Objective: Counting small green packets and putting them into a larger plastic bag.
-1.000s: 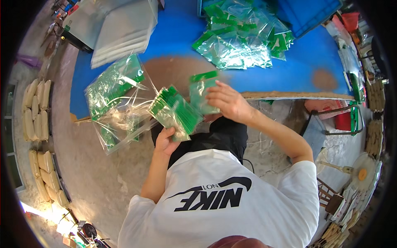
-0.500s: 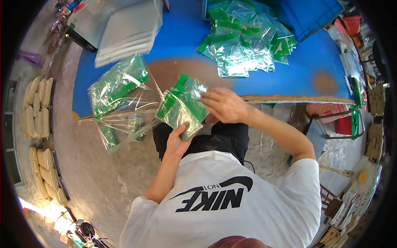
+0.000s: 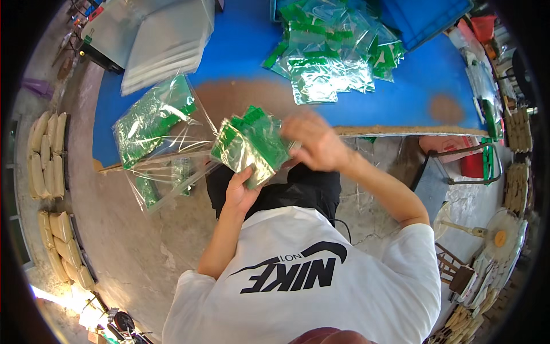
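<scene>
My left hand (image 3: 242, 194) grips a fanned stack of small clear plastic packets with green ends (image 3: 247, 150), thumb on top, just off the table's near edge. My right hand (image 3: 318, 143) is at the right side of that stack, its fingers smeared by motion. I cannot make out whether they pinch a packet. Left of the stack, a large clear plastic bag (image 3: 156, 123) with green-ended packets inside lies partly on the table and hangs over its edge.
A loose pile of green-ended packets (image 3: 315, 77) lies on the blue table (image 3: 240, 57), beside a blue crate (image 3: 427, 20). Flat clear bags (image 3: 166, 49) are stacked at the far left. A trolley (image 3: 432, 180) and a fan (image 3: 499, 236) stand on the right.
The held packets have spread, with more green showing. My right hand has shifted slightly along their right side. The whole view has moved a little.
</scene>
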A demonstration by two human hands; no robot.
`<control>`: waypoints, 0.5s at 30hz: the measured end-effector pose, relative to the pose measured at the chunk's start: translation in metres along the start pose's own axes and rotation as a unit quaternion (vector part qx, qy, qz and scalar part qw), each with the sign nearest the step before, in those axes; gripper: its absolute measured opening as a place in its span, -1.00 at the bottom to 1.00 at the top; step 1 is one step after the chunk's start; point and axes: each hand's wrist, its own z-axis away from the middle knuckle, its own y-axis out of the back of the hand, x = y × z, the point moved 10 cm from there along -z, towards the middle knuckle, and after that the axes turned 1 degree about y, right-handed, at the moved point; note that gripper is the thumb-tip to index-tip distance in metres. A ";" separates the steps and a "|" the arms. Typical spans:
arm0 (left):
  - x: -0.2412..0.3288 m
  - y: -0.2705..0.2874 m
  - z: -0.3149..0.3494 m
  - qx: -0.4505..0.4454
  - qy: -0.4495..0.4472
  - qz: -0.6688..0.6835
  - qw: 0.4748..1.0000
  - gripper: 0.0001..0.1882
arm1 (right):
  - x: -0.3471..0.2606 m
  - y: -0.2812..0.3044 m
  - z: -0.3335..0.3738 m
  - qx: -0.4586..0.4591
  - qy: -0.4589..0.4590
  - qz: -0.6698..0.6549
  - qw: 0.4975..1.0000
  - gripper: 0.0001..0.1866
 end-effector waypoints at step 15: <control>-0.008 -0.028 0.000 -0.045 0.034 -0.037 0.998 -0.23 | 0.089 0.057 0.044 0.161 -0.224 0.223 0.935 -0.35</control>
